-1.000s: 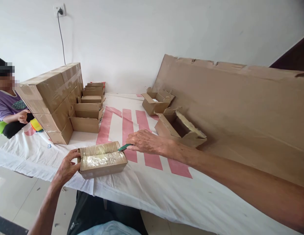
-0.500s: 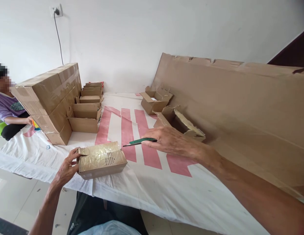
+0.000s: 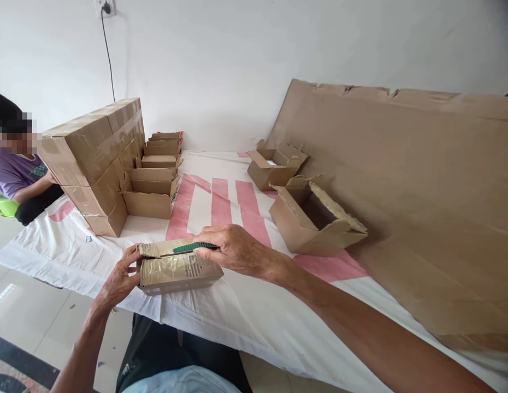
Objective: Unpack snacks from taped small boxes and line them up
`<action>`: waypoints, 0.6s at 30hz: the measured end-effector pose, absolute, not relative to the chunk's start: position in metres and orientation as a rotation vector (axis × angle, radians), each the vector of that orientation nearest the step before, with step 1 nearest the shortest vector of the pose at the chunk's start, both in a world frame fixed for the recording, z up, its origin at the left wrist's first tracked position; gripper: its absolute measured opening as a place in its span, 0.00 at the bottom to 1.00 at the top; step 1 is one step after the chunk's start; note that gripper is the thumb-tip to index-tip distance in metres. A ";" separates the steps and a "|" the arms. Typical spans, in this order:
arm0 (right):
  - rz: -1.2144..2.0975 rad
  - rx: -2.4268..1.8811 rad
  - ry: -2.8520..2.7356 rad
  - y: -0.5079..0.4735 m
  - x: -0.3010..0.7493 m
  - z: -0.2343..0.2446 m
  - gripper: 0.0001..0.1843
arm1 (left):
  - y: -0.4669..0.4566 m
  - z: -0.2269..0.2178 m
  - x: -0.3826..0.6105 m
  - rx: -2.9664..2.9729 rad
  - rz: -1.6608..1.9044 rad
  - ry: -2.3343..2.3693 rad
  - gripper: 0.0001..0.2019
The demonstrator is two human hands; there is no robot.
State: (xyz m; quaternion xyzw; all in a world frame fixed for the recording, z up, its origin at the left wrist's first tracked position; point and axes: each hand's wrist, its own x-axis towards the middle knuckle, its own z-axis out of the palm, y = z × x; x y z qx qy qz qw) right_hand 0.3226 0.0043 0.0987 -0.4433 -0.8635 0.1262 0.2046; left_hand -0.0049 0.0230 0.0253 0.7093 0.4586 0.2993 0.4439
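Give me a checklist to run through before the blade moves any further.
1. Left hand on the taped box: ok, at its left end.
2. Right hand gripping the green-handled cutter: ok.
3. Box supported: ok, resting on the white cloth.
4. Left fingers out of the blade's line: not ok, I'd say; the blade points toward that end.
5. Blade depth: cannot tell.
6. Top seam open all along: cannot tell; the right hand hides part.

Cloth-covered counter (image 3: 258, 316). On it: taped box (image 3: 182, 277) near front edge, stacked cartons (image 3: 94, 164) left, open boxes (image 3: 147, 206) beside stack, two wider-spaced boxes (image 3: 297, 226) right.
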 end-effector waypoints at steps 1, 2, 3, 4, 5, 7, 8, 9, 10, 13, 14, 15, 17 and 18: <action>0.341 -1.230 -2.424 0.007 0.318 0.098 0.16 | 0.023 0.024 -0.005 1.763 0.740 1.139 0.24; 0.331 -1.229 -2.437 0.010 0.315 0.097 0.15 | 0.023 0.023 -0.006 1.767 0.738 1.142 0.25; 0.320 -1.232 -2.450 0.012 0.312 0.096 0.15 | 0.023 0.023 -0.006 1.772 0.737 1.144 0.25; 0.309 -1.237 -2.465 0.014 0.310 0.096 0.15 | 0.023 0.022 -0.006 1.778 0.737 1.148 0.24; 0.297 -1.244 -2.481 0.016 0.308 0.096 0.14 | 0.023 0.022 -0.006 1.783 0.737 1.153 0.24; 0.270 -1.264 -2.510 0.017 0.304 0.095 0.14 | 0.023 0.022 -0.006 1.797 0.734 1.164 0.25; 0.256 -1.278 -2.524 0.018 0.303 0.095 0.13 | 0.022 0.023 -0.005 1.804 0.731 1.168 0.25; 0.242 -1.294 -2.538 0.018 0.301 0.095 0.14 | 0.022 0.024 -0.005 1.810 0.726 1.171 0.25; 0.229 -1.315 -2.546 0.018 0.299 0.096 0.14 | 0.022 0.024 -0.005 1.813 0.722 1.171 0.26; 0.195 -1.384 -2.569 0.019 0.293 0.098 0.16 | 0.021 0.024 -0.004 1.812 0.715 1.168 0.26; 0.184 -1.399 -2.583 0.020 0.291 0.099 0.16 | 0.022 0.023 -0.005 1.812 0.715 1.171 0.27; 0.173 -1.413 -2.602 0.020 0.290 0.100 0.16 | 0.022 0.023 -0.005 1.817 0.716 1.175 0.27; 0.148 -1.440 -2.650 0.020 0.287 0.103 0.16 | 0.023 0.021 -0.006 1.834 0.717 1.184 0.28; 0.139 -1.454 -2.675 0.020 0.285 0.105 0.15 | 0.023 0.020 -0.006 1.844 0.718 1.187 0.28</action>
